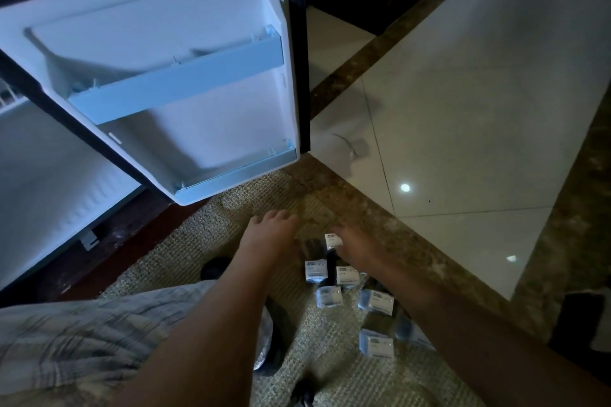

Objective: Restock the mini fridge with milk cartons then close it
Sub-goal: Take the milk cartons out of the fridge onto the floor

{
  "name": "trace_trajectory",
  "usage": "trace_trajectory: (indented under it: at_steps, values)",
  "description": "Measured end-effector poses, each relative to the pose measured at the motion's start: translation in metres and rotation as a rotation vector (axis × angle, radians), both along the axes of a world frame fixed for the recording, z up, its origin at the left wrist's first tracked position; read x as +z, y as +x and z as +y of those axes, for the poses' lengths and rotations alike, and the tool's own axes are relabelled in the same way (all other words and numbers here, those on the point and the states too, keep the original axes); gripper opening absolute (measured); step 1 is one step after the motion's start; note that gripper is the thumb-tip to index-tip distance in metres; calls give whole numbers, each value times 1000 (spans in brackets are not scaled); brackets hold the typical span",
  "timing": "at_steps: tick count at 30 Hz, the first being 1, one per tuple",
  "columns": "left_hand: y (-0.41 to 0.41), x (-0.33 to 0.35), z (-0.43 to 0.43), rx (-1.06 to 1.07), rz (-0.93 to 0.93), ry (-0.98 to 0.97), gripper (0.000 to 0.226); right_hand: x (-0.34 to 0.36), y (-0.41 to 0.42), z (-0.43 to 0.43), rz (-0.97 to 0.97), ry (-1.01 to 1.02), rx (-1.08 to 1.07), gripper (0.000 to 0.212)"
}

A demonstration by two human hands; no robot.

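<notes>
The mini fridge door (185,53) stands wide open, with two bare pale-blue door shelves (178,89). The fridge's white inside (39,175) shows at the left. Several small dark milk cartons with white tops (329,297) stand on the carpet in front of me. My right hand (355,246) reaches down over the farthest carton (333,240), fingers closing around it. My left hand (271,228) hovers palm down just below the door's bottom shelf, fingers apart, holding nothing.
Woven carpet (211,241) lies under the cartons, bordered by a brown marble strip and glossy white tiles (479,142) to the right. My knee in checked cloth (82,340) fills the lower left. A dark object (578,317) sits at the right edge.
</notes>
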State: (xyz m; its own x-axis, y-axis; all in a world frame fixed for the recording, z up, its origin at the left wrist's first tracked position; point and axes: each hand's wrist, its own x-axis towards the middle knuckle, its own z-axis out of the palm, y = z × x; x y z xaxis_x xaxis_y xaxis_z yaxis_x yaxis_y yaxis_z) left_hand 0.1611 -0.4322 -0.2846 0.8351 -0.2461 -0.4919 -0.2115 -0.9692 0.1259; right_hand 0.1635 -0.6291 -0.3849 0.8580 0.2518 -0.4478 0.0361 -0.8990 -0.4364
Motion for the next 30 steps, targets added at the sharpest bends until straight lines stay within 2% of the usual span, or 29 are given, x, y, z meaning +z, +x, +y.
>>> trace_trajectory:
  at_steps: [4, 9, 14, 18, 23, 30]
  values:
    - [-4, 16, -4, 24, -84, 8, 54, 23, -4, 0, -47, 50, -5, 40]
    - [-14, 42, -12, 22, -170, -2, 58, 61, -2, 6, -124, 80, 37, 31]
    - [-11, 76, 0, 81, -218, 6, 67, 125, 10, 24, -230, 69, 78, 46]
    - [-14, 107, 16, 95, -328, 67, 58, 172, 15, 48, -303, 97, 95, 45]
    - [-30, 155, 50, 165, -511, 135, 54, 234, 9, 82, -484, 105, 138, 47]
    - [-61, 254, 139, 217, -703, 205, 56, 329, 12, 155, -691, 151, 377, 46]
